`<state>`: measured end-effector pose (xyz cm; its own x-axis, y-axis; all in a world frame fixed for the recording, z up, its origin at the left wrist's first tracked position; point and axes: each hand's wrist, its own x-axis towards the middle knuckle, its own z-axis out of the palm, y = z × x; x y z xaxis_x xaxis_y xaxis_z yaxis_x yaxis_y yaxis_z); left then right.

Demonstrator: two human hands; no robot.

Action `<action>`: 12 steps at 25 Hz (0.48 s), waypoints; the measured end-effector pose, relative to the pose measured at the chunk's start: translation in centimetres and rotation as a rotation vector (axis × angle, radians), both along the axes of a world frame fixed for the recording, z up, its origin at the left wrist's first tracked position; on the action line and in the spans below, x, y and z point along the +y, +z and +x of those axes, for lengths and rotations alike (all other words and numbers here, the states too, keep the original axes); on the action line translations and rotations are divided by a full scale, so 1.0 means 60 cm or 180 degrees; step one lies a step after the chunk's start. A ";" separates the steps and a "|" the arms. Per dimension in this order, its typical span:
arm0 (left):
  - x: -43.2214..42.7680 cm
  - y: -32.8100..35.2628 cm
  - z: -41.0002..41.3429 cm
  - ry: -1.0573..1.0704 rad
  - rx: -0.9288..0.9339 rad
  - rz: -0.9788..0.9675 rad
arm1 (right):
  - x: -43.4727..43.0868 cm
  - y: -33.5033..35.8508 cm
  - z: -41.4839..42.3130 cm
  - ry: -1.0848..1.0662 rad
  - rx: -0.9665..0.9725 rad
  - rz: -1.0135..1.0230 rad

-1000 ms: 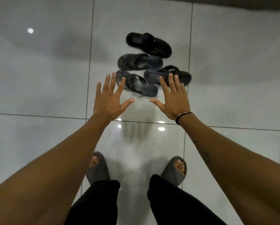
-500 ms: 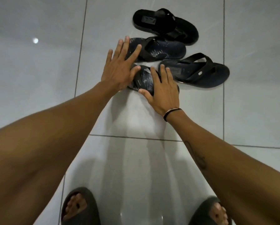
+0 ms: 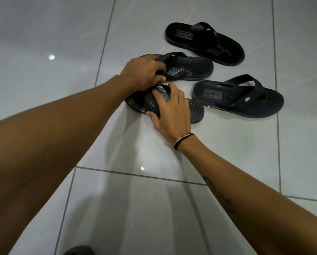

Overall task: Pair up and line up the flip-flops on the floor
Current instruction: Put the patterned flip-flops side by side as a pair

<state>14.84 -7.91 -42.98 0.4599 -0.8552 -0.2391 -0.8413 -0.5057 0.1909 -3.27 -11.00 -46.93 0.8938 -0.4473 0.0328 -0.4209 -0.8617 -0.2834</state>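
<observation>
Dark blue patterned flip-flops sit on the white tile floor [image 3: 227, 153] under my hands. My left hand [image 3: 144, 74] curls around the strap of the far patterned flip-flop [image 3: 190, 68]. My right hand [image 3: 170, 111] pinches the strap of the near patterned flip-flop [image 3: 196, 112], hiding its middle. Two plain dark ones lie beside them.

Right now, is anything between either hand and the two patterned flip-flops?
Nothing visible. The left hand already grips the farther patterned flip-flop by its strap, and the right hand is on the nearer patterned flip-flop.
</observation>
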 end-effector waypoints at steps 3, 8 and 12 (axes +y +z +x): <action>0.085 0.011 0.035 0.0420 -0.0090 0.0182 | 0.017 0.007 0.048 0.0654 0.0085 0.0098; 0.213 0.019 0.066 0.1242 -0.0074 0.0515 | -0.034 0.030 0.111 0.1458 0.0523 0.0403; 0.227 0.011 0.065 0.1167 -0.0188 0.0497 | -0.072 0.034 0.130 0.1682 0.0658 0.0674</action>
